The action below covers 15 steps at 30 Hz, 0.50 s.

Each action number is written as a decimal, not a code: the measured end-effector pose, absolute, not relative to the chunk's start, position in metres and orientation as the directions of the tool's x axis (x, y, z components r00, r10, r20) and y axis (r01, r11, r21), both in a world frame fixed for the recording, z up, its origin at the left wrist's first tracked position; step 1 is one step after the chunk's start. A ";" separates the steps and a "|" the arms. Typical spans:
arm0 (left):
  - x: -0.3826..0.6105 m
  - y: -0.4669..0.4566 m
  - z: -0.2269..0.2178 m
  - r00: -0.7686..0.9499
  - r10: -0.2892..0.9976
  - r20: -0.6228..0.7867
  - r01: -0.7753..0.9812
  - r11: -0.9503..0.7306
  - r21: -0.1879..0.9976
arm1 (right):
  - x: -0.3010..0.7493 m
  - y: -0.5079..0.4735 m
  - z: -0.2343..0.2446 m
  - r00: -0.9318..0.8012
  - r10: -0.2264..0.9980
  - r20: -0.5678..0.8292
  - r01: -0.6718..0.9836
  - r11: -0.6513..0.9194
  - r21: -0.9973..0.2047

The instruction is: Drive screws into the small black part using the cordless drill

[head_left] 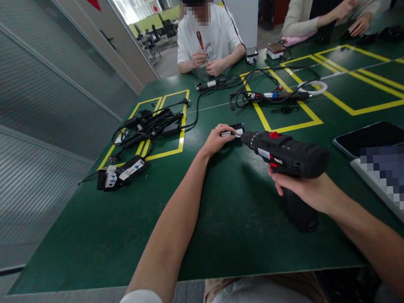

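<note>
My right hand (pixel 304 187) is wrapped round the handle of a black cordless drill (pixel 289 154) with red switches. The drill points left and away from me, its bit end close to a small black and white box-shaped part (pixel 237 128). My left hand (pixel 220 139) grips that part from the left, low over the green table (pixel 212 236). Whether the bit touches the part, I cannot tell.
Black cables and adapters (pixel 150 127) lie in a heap on the left, with black labelled pieces (pixel 122 172) before them. A pen-shaped tool (pixel 273 96) and cords lie beyond. On the right is a phone (pixel 372 138). Across the table a person (pixel 205 39) holds a screwdriver (pixel 200 40).
</note>
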State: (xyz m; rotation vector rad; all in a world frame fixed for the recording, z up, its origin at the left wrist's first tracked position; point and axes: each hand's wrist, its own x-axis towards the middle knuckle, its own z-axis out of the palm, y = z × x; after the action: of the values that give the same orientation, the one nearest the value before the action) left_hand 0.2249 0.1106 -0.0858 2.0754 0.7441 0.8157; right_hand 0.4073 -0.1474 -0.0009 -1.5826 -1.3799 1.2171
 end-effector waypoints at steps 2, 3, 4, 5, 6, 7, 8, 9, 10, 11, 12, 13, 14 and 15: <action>0.225 0.111 -0.086 0.624 0.723 0.295 0.226 -0.529 0.818 | 0.407 -0.147 0.000 -0.011 0.980 -0.198 0.318 -0.184 -0.930; 0.225 0.110 -0.085 0.624 0.724 0.295 0.224 -0.527 0.820 | 0.407 -0.148 0.000 -0.009 0.980 -0.198 0.313 -0.186 -0.931; 0.225 0.110 -0.085 0.623 0.725 0.294 0.222 -0.524 0.822 | 0.406 -0.148 0.001 -0.007 0.979 -0.203 0.308 -0.191 -0.932; 0.225 0.110 -0.085 0.622 0.726 0.292 0.221 -0.521 0.824 | 0.406 -0.148 0.001 -0.003 0.978 -0.210 0.307 -0.199 -0.931; 0.225 0.110 -0.085 0.621 0.728 0.290 0.223 -0.519 0.825 | 0.406 -0.148 0.001 0.000 0.976 -0.219 0.306 -0.208 -0.929; 0.225 0.109 -0.085 0.622 0.728 0.289 0.224 -0.519 0.825 | 0.406 -0.148 0.002 0.002 0.974 -0.225 0.305 -0.214 -0.928; 0.225 0.109 -0.085 0.623 0.727 0.288 0.226 -0.520 0.824 | 0.406 -0.148 0.002 -0.001 0.974 -0.227 0.305 -0.216 -0.928; 0.225 0.109 -0.085 0.623 0.727 0.289 0.227 -0.521 0.823 | 0.406 -0.148 0.002 -0.005 0.975 -0.224 0.304 -0.212 -0.929; 0.225 0.109 -0.085 0.623 0.726 0.290 0.225 -0.522 0.823 | 0.406 -0.148 0.002 -0.009 0.976 -0.219 0.302 -0.206 -0.931; 0.225 0.109 -0.085 0.622 0.726 0.292 0.221 -0.521 0.824 | 0.406 -0.147 0.002 -0.013 0.977 -0.213 0.299 -0.200 -0.933; 0.225 0.109 -0.085 0.621 0.727 0.294 0.217 -0.520 0.826 | 0.406 -0.147 0.001 -0.016 0.977 -0.210 0.297 -0.196 -0.935; 0.225 0.109 -0.085 0.620 0.727 0.295 0.214 -0.518 0.828 | 0.406 -0.147 0.001 -0.019 0.977 -0.211 0.297 -0.196 -0.934; 0.225 0.110 -0.085 0.620 0.728 0.294 0.213 -0.517 0.829 | 0.406 -0.147 0.002 -0.019 0.977 -0.214 0.298 -0.198 -0.934; 0.225 0.110 -0.085 0.620 0.728 0.292 0.214 -0.515 0.830 | 0.406 -0.147 0.002 -0.018 0.976 -0.216 0.299 -0.201 -0.933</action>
State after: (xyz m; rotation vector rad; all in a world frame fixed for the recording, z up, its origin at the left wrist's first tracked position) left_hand 0.2250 0.1096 -0.0851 2.0473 0.7386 0.8202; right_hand 0.4062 -0.1469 0.0018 -1.5703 -1.3607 1.2493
